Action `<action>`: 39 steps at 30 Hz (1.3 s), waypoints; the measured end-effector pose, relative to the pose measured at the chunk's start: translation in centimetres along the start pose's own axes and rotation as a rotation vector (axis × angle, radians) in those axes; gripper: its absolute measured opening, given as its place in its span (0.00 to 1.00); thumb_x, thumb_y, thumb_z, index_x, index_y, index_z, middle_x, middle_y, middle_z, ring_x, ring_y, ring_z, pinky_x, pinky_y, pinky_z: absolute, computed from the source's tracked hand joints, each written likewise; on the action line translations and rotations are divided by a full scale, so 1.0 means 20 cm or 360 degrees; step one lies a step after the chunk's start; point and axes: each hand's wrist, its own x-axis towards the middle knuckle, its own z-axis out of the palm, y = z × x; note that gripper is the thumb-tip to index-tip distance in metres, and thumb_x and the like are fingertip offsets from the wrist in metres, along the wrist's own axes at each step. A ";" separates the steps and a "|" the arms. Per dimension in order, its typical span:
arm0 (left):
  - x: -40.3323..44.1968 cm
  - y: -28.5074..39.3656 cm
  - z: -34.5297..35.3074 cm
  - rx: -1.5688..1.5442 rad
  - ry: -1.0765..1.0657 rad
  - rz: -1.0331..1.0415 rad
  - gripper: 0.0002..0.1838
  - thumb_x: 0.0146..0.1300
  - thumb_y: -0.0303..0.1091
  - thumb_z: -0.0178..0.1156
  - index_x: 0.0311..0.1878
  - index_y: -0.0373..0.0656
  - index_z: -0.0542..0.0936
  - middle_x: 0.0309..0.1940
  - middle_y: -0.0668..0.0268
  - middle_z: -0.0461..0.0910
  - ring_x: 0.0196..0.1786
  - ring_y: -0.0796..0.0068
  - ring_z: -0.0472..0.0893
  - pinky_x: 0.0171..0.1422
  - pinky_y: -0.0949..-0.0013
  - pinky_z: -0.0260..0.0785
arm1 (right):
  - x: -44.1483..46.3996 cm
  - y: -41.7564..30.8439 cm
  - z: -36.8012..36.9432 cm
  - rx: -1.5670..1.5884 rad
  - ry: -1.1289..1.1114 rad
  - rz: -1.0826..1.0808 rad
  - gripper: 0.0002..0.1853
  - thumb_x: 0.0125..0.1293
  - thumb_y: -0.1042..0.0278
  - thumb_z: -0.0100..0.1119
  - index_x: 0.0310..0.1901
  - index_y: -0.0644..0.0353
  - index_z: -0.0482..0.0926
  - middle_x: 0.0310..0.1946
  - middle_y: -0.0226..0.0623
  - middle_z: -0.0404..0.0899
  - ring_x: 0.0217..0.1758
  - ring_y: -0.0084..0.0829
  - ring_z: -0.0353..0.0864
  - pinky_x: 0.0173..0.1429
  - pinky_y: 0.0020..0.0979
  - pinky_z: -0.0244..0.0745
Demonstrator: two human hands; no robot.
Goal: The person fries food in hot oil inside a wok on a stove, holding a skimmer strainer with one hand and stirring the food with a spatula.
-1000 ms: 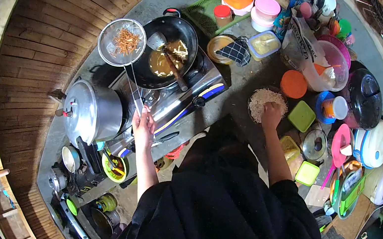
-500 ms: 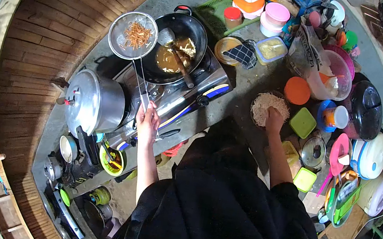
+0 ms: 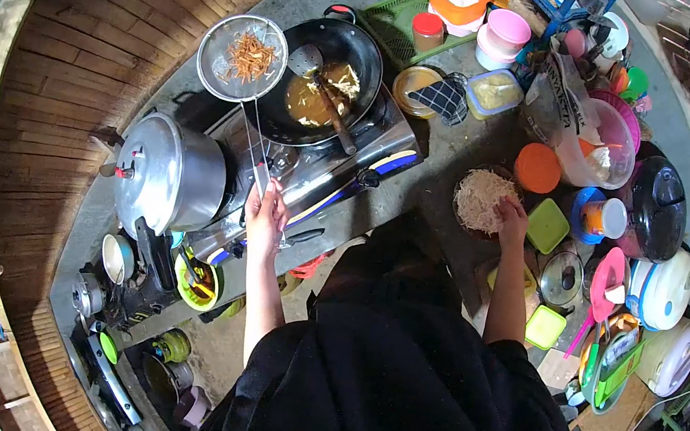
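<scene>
My left hand (image 3: 267, 212) is closed round the long handle of a wire-mesh strainer (image 3: 236, 94). Browned fried strips (image 3: 249, 59) lie in the strainer's mesh, held up beside the wok. Inside the black wok (image 3: 367, 97), pale strips float in brownish oil, and a slotted spatula (image 3: 333, 120) with a wooden handle rests there. On the right, a round container heaped with pale shreds (image 3: 481, 199) sits on the counter. My right hand (image 3: 510, 219) is at its right edge, fingers curled together against the shreds.
The wok stands on a steel gas stove (image 3: 279, 174). A large pressure cooker (image 3: 175, 180) is left of it. Right of the shreds are an orange lid (image 3: 538, 167), a green lid (image 3: 547, 226), a glass lid (image 3: 563, 277) and a clear tub (image 3: 611, 158). A patterned cloth (image 3: 443, 97) lies behind.
My right hand has moved from the middle of the shreds to their right edge. My left hand still holds the strainer in about the same place. The view has shifted slightly.
</scene>
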 end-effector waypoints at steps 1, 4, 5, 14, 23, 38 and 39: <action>0.00 0.00 0.00 -0.0004 0.0003 0.0003 0.08 0.70 0.36 0.47 0.40 0.42 0.69 0.15 0.76 0.58 0.14 0.89 0.53 0.15 0.81 0.47 | 0.01 0.00 -0.01 -0.0003 -0.0005 -0.0001 0.05 0.60 0.76 0.58 0.37 0.67 0.76 0.30 0.37 0.79 0.35 0.28 0.79 0.37 0.30 0.76; 0.00 0.00 -0.01 -0.0009 -0.0003 -0.0001 0.08 0.70 0.37 0.47 0.40 0.42 0.69 0.15 0.76 0.58 0.14 0.89 0.54 0.15 0.81 0.47 | 0.05 0.01 -0.07 0.0177 -0.0018 0.0173 0.03 0.60 0.76 0.55 0.32 0.66 0.76 0.29 0.40 0.78 0.33 0.32 0.77 0.38 0.31 0.76; 0.00 0.00 -0.01 0.0008 0.0008 -0.0005 0.09 0.70 0.37 0.47 0.40 0.42 0.69 0.15 0.76 0.58 0.14 0.89 0.54 0.15 0.81 0.47 | 0.06 0.02 -0.09 0.0215 -0.0056 0.0149 0.06 0.62 0.72 0.53 0.32 0.66 0.76 0.27 0.41 0.78 0.32 0.33 0.77 0.36 0.30 0.74; 0.02 -0.01 -0.03 0.0027 0.0021 -0.0012 0.09 0.70 0.39 0.48 0.39 0.43 0.69 0.14 0.77 0.58 0.13 0.89 0.54 0.15 0.81 0.47 | 0.12 -0.06 0.19 0.0121 0.0250 0.0160 0.16 0.66 0.62 0.47 0.19 0.52 0.63 0.12 0.25 0.58 0.11 0.22 0.53 0.17 0.26 0.52; -0.01 0.04 0.02 -0.0019 0.0029 -0.0019 0.09 0.70 0.38 0.48 0.39 0.42 0.69 0.15 0.77 0.58 0.14 0.88 0.55 0.16 0.82 0.49 | -0.11 -0.26 1.47 -0.0009 -0.0558 0.0593 0.11 0.61 0.59 0.58 0.29 0.57 0.74 0.18 0.25 0.66 0.19 0.21 0.65 0.26 0.21 0.64; -0.01 0.08 0.03 -0.0112 0.0039 -0.0004 0.08 0.70 0.37 0.47 0.39 0.42 0.69 0.12 0.75 0.58 0.12 0.86 0.55 0.15 0.79 0.47 | -0.14 0.05 2.40 -0.0459 -0.1177 0.1100 0.34 0.67 0.45 0.44 0.64 0.64 0.57 0.69 0.59 0.44 0.73 0.51 0.45 0.72 0.48 0.47; -0.01 0.08 0.03 -0.0117 0.0042 -0.0004 0.08 0.70 0.37 0.47 0.39 0.42 0.69 0.12 0.75 0.58 0.12 0.86 0.55 0.15 0.79 0.47 | -0.11 0.06 2.40 -0.0465 -0.1178 0.1101 0.34 0.67 0.45 0.44 0.64 0.64 0.57 0.69 0.59 0.44 0.73 0.51 0.45 0.72 0.48 0.47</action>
